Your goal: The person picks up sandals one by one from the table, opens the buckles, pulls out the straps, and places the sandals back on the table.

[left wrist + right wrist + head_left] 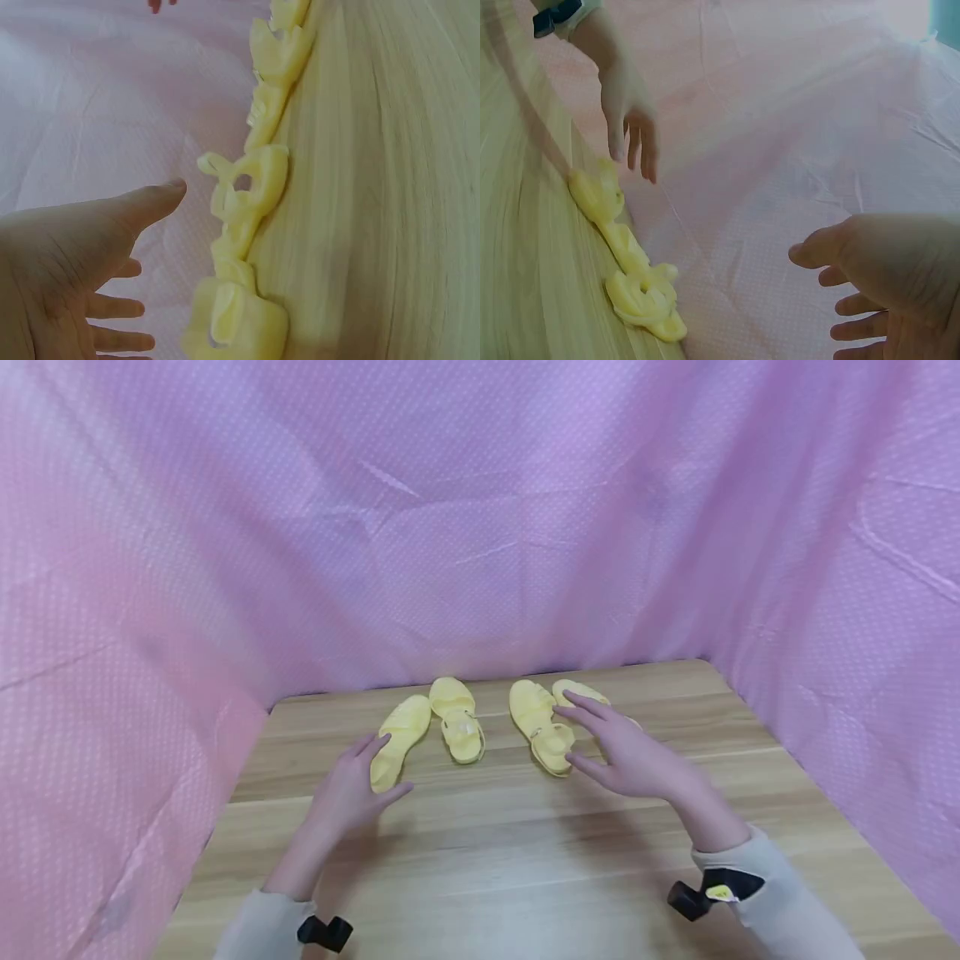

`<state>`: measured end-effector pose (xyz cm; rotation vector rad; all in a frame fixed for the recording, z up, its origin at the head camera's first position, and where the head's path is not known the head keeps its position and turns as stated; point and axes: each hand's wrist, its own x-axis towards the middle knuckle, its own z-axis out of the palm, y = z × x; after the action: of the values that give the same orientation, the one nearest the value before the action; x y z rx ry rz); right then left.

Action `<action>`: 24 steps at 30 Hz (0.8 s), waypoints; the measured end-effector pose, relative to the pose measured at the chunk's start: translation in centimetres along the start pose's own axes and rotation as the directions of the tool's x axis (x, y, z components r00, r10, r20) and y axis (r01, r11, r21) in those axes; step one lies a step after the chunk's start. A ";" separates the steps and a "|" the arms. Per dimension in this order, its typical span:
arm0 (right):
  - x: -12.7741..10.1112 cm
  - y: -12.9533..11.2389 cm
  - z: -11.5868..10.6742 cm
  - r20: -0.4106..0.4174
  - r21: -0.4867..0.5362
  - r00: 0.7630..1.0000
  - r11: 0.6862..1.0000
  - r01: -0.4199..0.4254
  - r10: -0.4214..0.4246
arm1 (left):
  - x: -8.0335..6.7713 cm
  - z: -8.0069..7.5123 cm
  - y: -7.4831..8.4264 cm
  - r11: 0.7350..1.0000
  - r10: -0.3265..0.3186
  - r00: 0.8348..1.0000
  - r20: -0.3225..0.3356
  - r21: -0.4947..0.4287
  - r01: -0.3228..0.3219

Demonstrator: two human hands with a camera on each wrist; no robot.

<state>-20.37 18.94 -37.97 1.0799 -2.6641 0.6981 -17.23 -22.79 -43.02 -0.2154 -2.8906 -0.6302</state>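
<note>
Several yellow sandals stand along the far part of the wooden table. Over the outer left sandal [406, 724] my left hand [352, 787] hovers, fingers spread and holding nothing, its fingertips overlapping the sandal in the head view. Beside that one is another left sandal [453, 697], strap toward me. My right hand [630, 752], also empty and spread, hangs above the right-hand sandals. It partly hides the outer right sandal [573, 689], while its fingertips come close to the heel of the inner right sandal [532, 710]. In the left wrist view the left hand [75, 262] is apart from the sandals.
The light wooden table [480, 860] reaches to a pink dotted cloth [480, 527] that rises behind it and on both sides. Black wrist cameras, such as the right one [712, 893], sit at both cuffs.
</note>
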 end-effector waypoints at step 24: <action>14.3 -4.4 11.3 0.220 0.107 0.965 0.987 0.121 -0.142 | 1.9 4.3 -4.0 0.970 -0.210 0.978 -0.015 -0.132 0.206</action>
<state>-27.46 1.98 -41.47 1.4276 -2.7348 0.7178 -20.41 -24.32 -48.06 0.0817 -2.8684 -0.8509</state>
